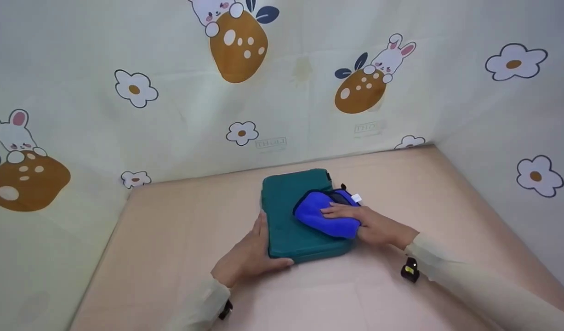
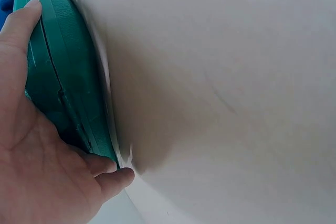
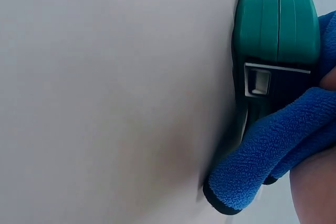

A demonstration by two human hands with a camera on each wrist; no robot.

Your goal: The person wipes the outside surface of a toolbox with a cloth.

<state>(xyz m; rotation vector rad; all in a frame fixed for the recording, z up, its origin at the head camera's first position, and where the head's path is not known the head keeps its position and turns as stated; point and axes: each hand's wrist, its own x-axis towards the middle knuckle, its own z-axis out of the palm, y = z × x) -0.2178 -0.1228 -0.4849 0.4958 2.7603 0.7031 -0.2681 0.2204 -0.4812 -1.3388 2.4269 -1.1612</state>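
A dark green hard case (image 1: 286,230) with rounded corners lies closed on the table. My left hand (image 1: 245,255) holds its near left corner, the thumb along the front side and the fingers against the left side. In the left wrist view the thumb lies by the seam of the case (image 2: 68,40). My right hand (image 1: 371,225) grips a folded blue cloth (image 1: 316,214) with black edging and a white tag, its fingers spread over the cloth on the lid's right part. The right wrist view shows the cloth (image 3: 257,156) hanging over the side beside a latch (image 3: 260,82).
A pale beige cover lies over the table (image 1: 180,220). Behind and at both sides stand light fabric walls (image 1: 180,138) printed with rabbits, brown strawberries and flowers. The far table edge meets the back wall a little beyond the case. Each wrist carries a small black device (image 1: 410,270).
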